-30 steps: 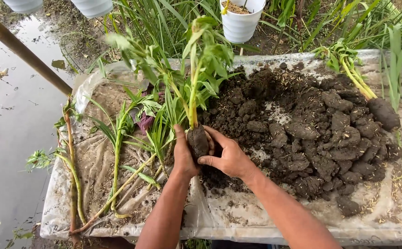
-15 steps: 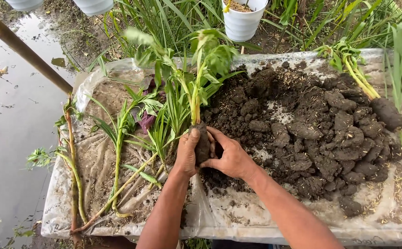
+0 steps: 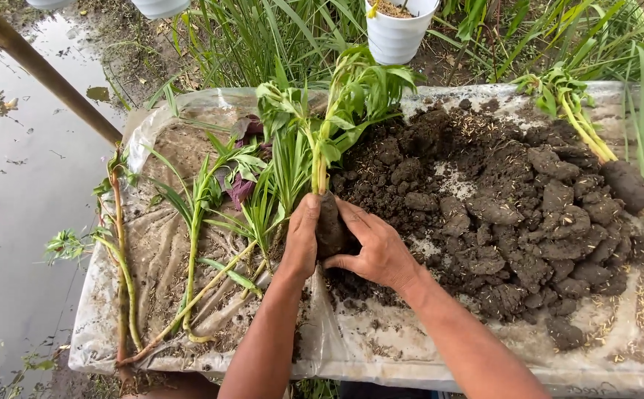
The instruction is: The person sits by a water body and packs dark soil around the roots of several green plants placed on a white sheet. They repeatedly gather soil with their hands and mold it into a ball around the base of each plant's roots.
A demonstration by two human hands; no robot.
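Note:
A green leafy plant (image 3: 351, 96) stands upright with a dark mud ball (image 3: 329, 229) packed round its base. My left hand (image 3: 301, 240) presses the ball's left side and my right hand (image 3: 377, 251) cups its right side and bottom. Both hands sit on a muddy plastic sheet (image 3: 152, 325). Just right of my hands lies a big heap of dark, clumpy soil (image 3: 514, 207). Left of my hands, several bare-rooted green stems (image 3: 196, 251) lie flat on the sheet.
Another plant with a finished mud ball (image 3: 625, 185) lies at the heap's far right. A white pot (image 3: 396, 33) stands behind, among tall grass. Muddy water (image 3: 11, 207) fills the left side, crossed by a slanting wooden pole (image 3: 41, 70).
The plant and mud ball have shifted slightly; my hands have stayed closed around the ball, turning and pressing it.

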